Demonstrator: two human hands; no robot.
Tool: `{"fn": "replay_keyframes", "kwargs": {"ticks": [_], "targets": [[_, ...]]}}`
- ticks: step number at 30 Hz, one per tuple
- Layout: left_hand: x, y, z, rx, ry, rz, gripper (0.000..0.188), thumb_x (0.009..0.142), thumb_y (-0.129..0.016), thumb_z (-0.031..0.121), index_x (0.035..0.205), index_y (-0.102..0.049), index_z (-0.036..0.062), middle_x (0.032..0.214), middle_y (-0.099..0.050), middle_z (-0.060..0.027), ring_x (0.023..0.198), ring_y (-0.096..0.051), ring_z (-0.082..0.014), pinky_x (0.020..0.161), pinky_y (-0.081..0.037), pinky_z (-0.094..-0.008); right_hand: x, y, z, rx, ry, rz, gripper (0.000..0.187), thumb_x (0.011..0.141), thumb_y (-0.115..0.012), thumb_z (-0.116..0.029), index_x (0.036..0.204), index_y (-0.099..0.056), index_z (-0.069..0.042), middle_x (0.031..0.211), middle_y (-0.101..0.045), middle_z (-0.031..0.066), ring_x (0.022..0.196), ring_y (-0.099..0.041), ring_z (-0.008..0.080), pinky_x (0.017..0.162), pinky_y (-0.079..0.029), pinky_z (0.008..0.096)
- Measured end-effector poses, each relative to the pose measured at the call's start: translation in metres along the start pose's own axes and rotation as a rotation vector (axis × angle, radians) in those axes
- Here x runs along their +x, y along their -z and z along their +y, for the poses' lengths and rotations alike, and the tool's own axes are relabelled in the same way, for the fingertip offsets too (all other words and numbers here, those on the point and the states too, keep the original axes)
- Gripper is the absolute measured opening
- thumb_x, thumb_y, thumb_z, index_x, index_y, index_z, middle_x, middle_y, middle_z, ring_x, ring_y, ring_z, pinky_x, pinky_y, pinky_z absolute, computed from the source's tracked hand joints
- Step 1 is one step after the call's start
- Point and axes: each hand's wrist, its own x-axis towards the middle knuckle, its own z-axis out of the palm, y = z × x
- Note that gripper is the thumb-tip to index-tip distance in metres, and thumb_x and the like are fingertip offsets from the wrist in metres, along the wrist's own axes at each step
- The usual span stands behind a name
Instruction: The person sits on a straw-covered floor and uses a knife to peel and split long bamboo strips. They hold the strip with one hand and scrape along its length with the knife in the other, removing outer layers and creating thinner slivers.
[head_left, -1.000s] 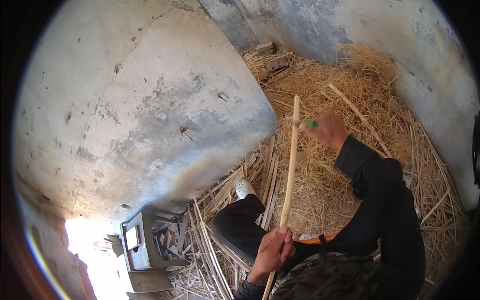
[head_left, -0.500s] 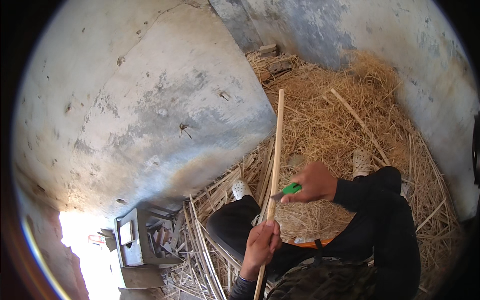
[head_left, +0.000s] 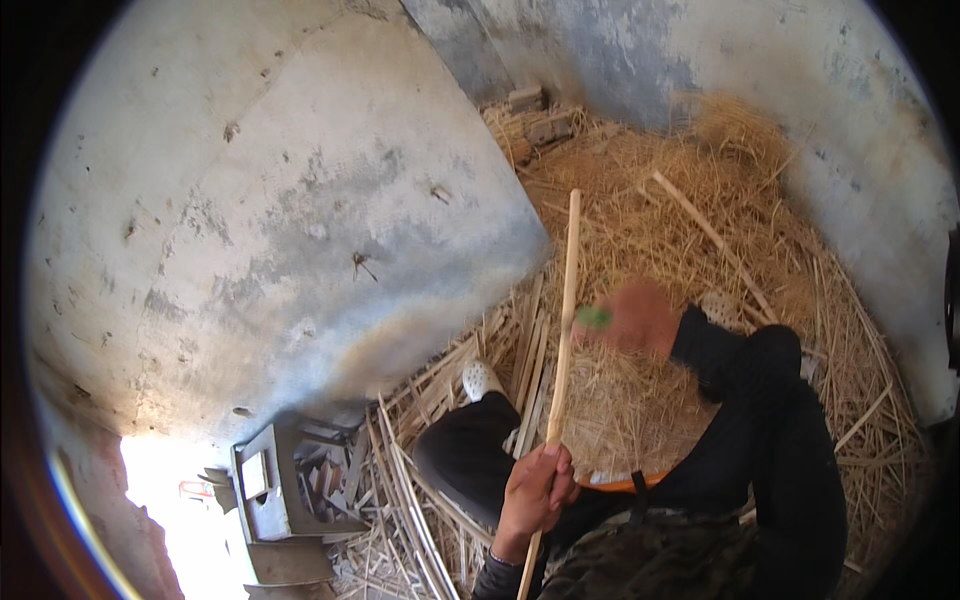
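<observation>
A long pale wooden stick (head_left: 562, 375) rises from my lap, tilted slightly to the right at its far end. My left hand (head_left: 535, 490) is closed around its lower part, and the near end passes below my wrist. My right hand (head_left: 637, 318), smeared by motion, is closed on a green-handled knife (head_left: 594, 317). The knife is beside the stick's upper half; its blade is too blurred to tell whether it touches the wood.
Dry straw and shavings (head_left: 650, 220) cover the floor, with another pale stick (head_left: 715, 240) lying on them. Long strips (head_left: 405, 490) lie at the left near a grey box-like frame (head_left: 285, 480) holding scraps. Worn plaster walls (head_left: 300, 200) stand close around.
My right hand and the knife have moved farther up along the stick, away from my left hand. The stick's far end has swung slightly right; my left hand has shifted a little right.
</observation>
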Motion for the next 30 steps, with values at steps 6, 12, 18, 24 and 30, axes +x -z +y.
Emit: {"fn": "replay_keyframes", "kwargs": {"ticks": [6,12,18,24,30], "targets": [[0.002,-0.001,0.005,-0.147,0.046,-0.021,0.032,0.104,-0.031,0.029,0.080,-0.040,0.0101,0.045,-0.032,0.0013,0.035,-0.022,-0.0093,0.045,-0.029,-0.0231,0.021,0.013,0.027,0.071,-0.146,-0.007,0.073,0.074,-0.053,-0.079,0.052,-0.062,-0.010,0.037,-0.039,0.0093,0.035,-0.045,0.0266,0.044,-0.039,0.0403],[-0.002,-0.008,0.014,-0.135,0.050,0.014,0.031,0.104,-0.030,0.028,0.080,-0.039,0.0100,0.044,-0.031,0.0019,0.034,-0.022,-0.0098,0.042,-0.026,-0.0225,0.015,0.013,-0.004,-0.028,0.077,0.028,0.073,0.070,-0.055,-0.080,0.047,-0.054,-0.011,0.037,-0.038,0.0047,0.033,-0.043,0.0227,0.037,-0.032,0.0350],[0.006,0.002,0.007,-0.271,0.077,-0.061,0.030,0.104,-0.030,0.027,0.080,-0.038,0.0106,0.043,-0.031,0.0024,0.033,-0.021,-0.0086,0.043,-0.026,-0.0221,0.021,0.026,0.017,-0.127,-0.073,-0.058,0.066,0.071,-0.058,-0.077,0.055,-0.063,-0.013,0.044,-0.048,0.0032,0.036,-0.047,0.0192,0.036,-0.036,0.0345],[0.009,-0.013,0.007,-0.337,0.134,0.014,0.026,0.103,-0.029,0.023,0.082,-0.041,0.0138,0.042,-0.034,0.0052,0.030,-0.024,-0.0056,0.039,-0.027,-0.0203,0.016,0.014,0.042,-0.096,-0.102,-0.027,0.062,0.076,-0.055,-0.075,0.064,-0.069,-0.016,0.043,-0.046,0.0020,0.036,-0.046,0.0182,0.036,-0.035,0.0350],[0.004,-0.011,0.007,-0.346,0.123,-0.070,0.030,0.104,-0.029,0.027,0.079,-0.038,0.0117,0.042,-0.030,0.0040,0.031,-0.021,-0.0075,0.040,-0.024,-0.0218,0.018,0.016,0.034,-0.113,-0.047,0.106,0.071,0.074,-0.046,-0.082,0.055,-0.062,-0.016,0.039,-0.040,-0.0002,0.032,-0.042,0.0158,0.034,-0.032,0.0343]]}}
